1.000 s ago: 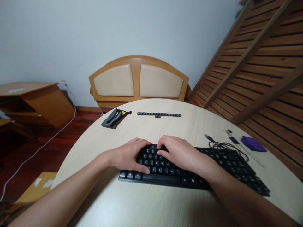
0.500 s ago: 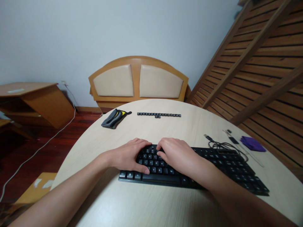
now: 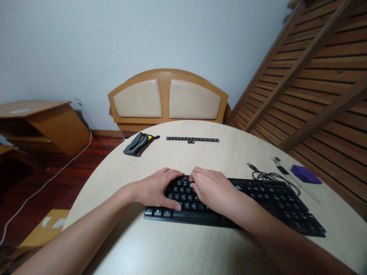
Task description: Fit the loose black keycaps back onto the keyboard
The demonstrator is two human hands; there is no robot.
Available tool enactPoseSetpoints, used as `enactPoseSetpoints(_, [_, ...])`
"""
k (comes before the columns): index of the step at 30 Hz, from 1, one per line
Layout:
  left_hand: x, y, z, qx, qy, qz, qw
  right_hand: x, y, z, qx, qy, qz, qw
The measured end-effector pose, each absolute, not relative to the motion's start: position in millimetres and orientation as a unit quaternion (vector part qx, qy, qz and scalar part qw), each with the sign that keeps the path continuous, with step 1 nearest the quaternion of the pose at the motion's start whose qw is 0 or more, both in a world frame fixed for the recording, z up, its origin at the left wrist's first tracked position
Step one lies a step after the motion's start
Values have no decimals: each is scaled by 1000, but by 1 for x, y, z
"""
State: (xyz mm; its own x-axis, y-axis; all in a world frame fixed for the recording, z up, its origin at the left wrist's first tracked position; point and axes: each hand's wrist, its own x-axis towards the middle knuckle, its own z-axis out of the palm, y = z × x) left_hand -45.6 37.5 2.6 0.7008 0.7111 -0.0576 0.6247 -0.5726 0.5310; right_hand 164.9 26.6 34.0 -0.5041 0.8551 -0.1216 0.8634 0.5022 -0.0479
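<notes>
A black computer keyboard (image 3: 197,215) lies at a slant on the round table. My left hand (image 3: 153,189) grips its left end, thumb across the lower keys and fingers reaching to the back edge. My right hand (image 3: 210,187) is curled over the upper rows, thumb and forefinger pinched at a dark keycap (image 3: 191,183) that is mostly hidden. The palm covers the keys beneath it. Farther back, loose black keycaps (image 3: 200,139) stand in a long row, with a couple just in front of it.
On the table (image 3: 120,244), a grey, black and yellow pouch (image 3: 138,145) lies at back left. Right of the keyboard are its coiled cable (image 3: 268,175), a thin tool (image 3: 282,169) and a purple cloth (image 3: 305,174). A padded headboard (image 3: 164,95) stands behind; a slatted wooden panel (image 3: 309,84) leans at right.
My right hand has turned slightly and its wrist has shifted a little left, fingertips staying at the same upper keys. My left hand and the keyboard have kept their place.
</notes>
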Motion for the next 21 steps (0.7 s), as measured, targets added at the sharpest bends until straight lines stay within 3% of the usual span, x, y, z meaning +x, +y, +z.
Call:
enactPoseSetpoints(13, [-45,37,4,882,380,75,269,155,20,31,472,875,8,109])
enactPoseSetpoints(21, [-45,37,3,881,380,75,271,157,24,27,474,875,0,95])
